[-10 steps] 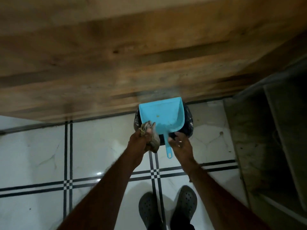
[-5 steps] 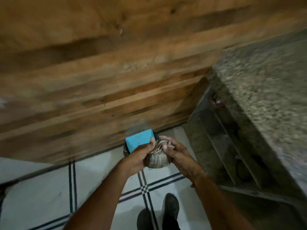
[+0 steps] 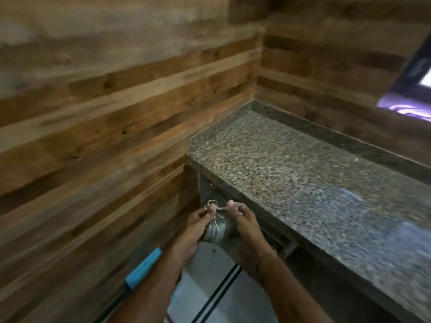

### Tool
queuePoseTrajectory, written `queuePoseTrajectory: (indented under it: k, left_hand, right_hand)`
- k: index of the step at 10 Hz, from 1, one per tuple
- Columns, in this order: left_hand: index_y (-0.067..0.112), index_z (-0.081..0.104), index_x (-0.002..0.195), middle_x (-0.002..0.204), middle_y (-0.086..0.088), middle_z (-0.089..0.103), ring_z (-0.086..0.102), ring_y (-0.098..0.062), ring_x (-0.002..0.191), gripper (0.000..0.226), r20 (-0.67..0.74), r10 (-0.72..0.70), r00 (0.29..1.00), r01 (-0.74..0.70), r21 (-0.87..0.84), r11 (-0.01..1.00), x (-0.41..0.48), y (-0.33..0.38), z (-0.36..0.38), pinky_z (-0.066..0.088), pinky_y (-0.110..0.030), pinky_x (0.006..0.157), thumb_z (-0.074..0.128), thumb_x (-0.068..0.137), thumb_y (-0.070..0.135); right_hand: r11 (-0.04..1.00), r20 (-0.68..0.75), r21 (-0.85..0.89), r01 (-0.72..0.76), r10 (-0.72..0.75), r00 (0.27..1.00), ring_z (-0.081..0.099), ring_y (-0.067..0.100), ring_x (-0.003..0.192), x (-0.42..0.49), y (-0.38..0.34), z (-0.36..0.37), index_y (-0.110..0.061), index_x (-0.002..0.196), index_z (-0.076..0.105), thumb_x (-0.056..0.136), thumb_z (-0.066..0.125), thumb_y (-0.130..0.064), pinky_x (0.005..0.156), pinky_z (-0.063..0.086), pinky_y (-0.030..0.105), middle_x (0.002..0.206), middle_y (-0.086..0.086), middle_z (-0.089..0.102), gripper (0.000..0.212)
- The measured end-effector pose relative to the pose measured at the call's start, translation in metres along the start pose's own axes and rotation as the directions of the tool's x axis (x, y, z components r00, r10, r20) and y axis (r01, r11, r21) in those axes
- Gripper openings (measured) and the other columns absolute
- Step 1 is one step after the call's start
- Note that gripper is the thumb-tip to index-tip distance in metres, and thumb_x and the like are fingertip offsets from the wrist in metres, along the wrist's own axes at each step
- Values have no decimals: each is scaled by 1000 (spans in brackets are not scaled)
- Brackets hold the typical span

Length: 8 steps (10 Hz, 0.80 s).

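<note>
Where the plank wall (image 3: 93, 136) fills the left side, a blue dustpan (image 3: 143, 268) shows low down beside it, partly hidden behind the left forearm; how it rests cannot be told. Just right of that, the left hand (image 3: 196, 229) is raised in front of the body. Its fingers are curled round the left side of a small grey bundle (image 3: 215, 231), and its thumb points up against the string (image 3: 213, 206) at the bundle's top. The bundle hangs in the air between the two hands, above the pale floor (image 3: 205, 264) and just in front of the counter's near corner, touching neither. The string makes a small loop above the left thumb and runs across to the right hand (image 3: 245, 229). That hand's fingers are bent, the tips pinching the string's other end, while the palm lies close along the bundle's right side; whether it presses the cloth cannot be told. Dark double lines cross the floor tile below the wrists. Farther right, a speckled stone counter (image 3: 291, 183) runs from the wall corner toward the lower right edge, its top bare where it shows, with a dim recess under its front lip. Beyond it, high at the right edge, a blurred bright pane (image 3: 419, 89) is set in the back wall.
</note>
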<state>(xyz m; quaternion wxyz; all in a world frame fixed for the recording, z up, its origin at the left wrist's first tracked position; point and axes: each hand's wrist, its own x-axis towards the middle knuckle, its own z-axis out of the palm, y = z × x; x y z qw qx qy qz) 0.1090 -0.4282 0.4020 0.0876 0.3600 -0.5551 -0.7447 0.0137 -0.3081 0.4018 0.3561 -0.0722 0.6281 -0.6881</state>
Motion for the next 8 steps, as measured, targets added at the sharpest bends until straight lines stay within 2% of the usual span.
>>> queuePoseTrajectory:
  k: [1, 2, 3, 4, 5, 6, 7, 8]
  left_hand:
    - [12, 78, 108, 105, -14, 81, 78, -31, 100, 45, -1, 2, 1000, -2, 26, 1000, 9, 19, 35, 61, -51, 94, 72, 86, 50]
    - [10, 78, 107, 103, -17, 80, 80, -30, 91, 33, -5, -14, 1000, 14, 61, 998, 27, 33, 70, 65, -46, 84, 69, 97, 41]
    - [9, 77, 97, 93, -15, 81, 79, -23, 75, 33, -9, -28, 1000, 28, 90, 996, 53, 44, 105, 62, -31, 61, 67, 100, 40]
    - [10, 70, 108, 102, -13, 77, 75, -21, 81, 28, -79, 26, 997, -16, 130, 991, 84, 46, 133, 61, -29, 61, 66, 101, 37]
    - [9, 53, 118, 105, -8, 67, 68, -16, 86, 37, -118, 54, 992, -29, 208, 978, 100, 44, 148, 58, -31, 67, 71, 98, 35]
    - [14, 41, 118, 103, -2, 62, 64, -12, 88, 32, -38, 97, 995, -84, 262, 961, 114, 48, 148, 51, -21, 65, 67, 101, 18]
    - [16, 56, 108, 117, -6, 68, 67, -26, 103, 17, 106, 136, 985, -162, 306, 938, 149, 45, 139, 55, -33, 82, 66, 99, 6]
    - [12, 75, 107, 116, 6, 76, 72, -25, 112, 22, 188, 117, 975, -172, 310, 935, 185, 48, 138, 62, -40, 92, 61, 100, -3]
  right_hand:
    - [996, -49, -34, 82, -83, 995, 67, 29, 117, -3, -16, -33, -20, 118, 68, 94, 71, -42, 102, 55, 49, 126, 13, 68, 33]
    - [992, -55, -39, 123, -125, 991, 68, 34, 111, 2, -29, -63, -35, 125, 61, 89, 74, -46, 95, 58, 54, 125, 13, 66, 40]
    - [983, -72, -48, 180, -183, 981, 60, 39, 88, 20, -41, -93, -40, 121, 54, 82, 75, -47, 78, 53, 57, 111, 23, 62, 46]
    - [977, -160, -48, 206, -211, 964, 65, 39, 85, 40, -55, -116, -29, 110, 48, 93, 68, -32, 78, 57, 63, 115, 35, 61, 26]
    - [978, -207, -67, 196, -206, 956, 65, 39, 83, 60, -61, -129, -25, 100, 48, 100, 59, -23, 72, 58, 61, 108, 31, 63, 11]
    - [983, -236, -85, 164, -179, 955, 58, 25, 70, 80, -68, -139, -15, 100, 49, 103, 55, -16, 54, 52, 33, 95, 20, 59, 7]
    - [988, -246, -77, 131, -146, 958, 56, 18, 63, 108, -69, -146, -9, 105, 55, 104, 52, -9, 47, 51, 28, 95, 17, 60, 3]
    - [991, -222, -95, 95, -114, 968, 65, 22, 76, 136, -70, -146, -9, 103, 69, 103, 51, -4, 53, 55, 27, 108, 22, 68, 18]
